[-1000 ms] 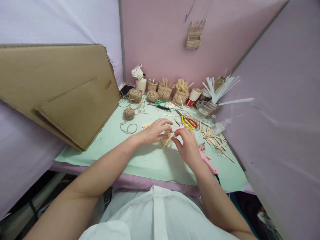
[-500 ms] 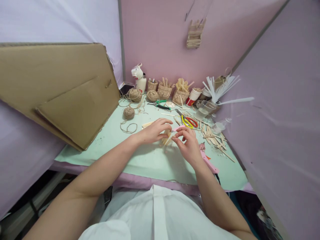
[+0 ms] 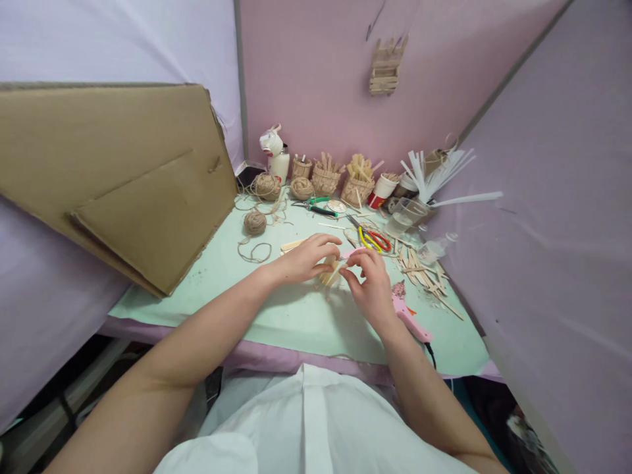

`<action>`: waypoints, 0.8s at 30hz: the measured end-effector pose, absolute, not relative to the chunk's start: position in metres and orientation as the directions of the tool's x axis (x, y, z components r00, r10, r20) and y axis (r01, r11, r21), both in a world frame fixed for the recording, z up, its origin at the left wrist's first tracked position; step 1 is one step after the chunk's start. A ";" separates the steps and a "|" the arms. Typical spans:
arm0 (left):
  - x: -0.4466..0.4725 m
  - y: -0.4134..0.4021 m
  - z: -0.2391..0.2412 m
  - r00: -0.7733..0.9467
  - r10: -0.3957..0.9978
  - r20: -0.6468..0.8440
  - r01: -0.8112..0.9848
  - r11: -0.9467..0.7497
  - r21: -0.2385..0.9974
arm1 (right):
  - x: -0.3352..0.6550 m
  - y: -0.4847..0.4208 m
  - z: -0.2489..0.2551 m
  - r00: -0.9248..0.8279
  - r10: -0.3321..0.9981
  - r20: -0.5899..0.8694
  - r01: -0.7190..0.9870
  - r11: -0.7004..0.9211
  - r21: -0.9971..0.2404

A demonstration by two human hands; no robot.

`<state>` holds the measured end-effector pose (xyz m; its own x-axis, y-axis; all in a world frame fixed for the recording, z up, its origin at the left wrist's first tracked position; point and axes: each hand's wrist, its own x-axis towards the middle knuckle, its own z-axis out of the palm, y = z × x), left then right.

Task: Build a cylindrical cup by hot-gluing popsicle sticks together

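Observation:
My left hand (image 3: 309,257) curls over a small wooden stick piece (image 3: 330,278) that rests on the pale green mat (image 3: 212,276). My right hand (image 3: 369,284) pinches a thin wooden stick (image 3: 336,270) against that piece from the right. Both hands meet at the middle of the mat. A pink glue gun (image 3: 407,313) lies just right of my right wrist.
Yellow and red scissors (image 3: 372,240) lie behind my hands, beside a heap of loose sticks (image 3: 419,273). Twine balls (image 3: 255,222), small baskets (image 3: 356,187), cups and green pliers (image 3: 316,207) line the back. A big cardboard sheet (image 3: 123,178) leans at the left.
My right hand has drawn slightly toward the left hand and its fingers have shifted on the stick. The left hand has stayed where it was.

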<state>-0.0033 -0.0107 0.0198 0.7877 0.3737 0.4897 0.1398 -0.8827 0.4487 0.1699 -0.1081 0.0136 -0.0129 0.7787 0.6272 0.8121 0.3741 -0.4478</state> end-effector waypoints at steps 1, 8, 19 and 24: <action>-0.003 -0.011 0.019 0.787 0.371 0.493 0.137 -0.884 0.448 | 0.170 -0.108 0.013 -0.020 0.776 0.630 0.814 0.378 -0.440; -0.003 -0.010 0.017 0.782 0.369 0.502 0.136 -0.888 0.440 | 0.170 -0.106 0.011 -0.070 0.758 0.648 0.845 0.390 -0.365; -0.003 -0.012 0.019 0.779 0.373 0.504 0.135 -0.885 0.446 | 0.171 -0.105 0.007 -0.032 0.784 0.619 0.852 0.346 -0.394; -0.003 -0.012 0.018 0.778 0.388 0.494 0.125 -0.867 0.483 | 0.171 -0.104 0.007 -0.023 0.798 0.602 0.850 0.332 -0.408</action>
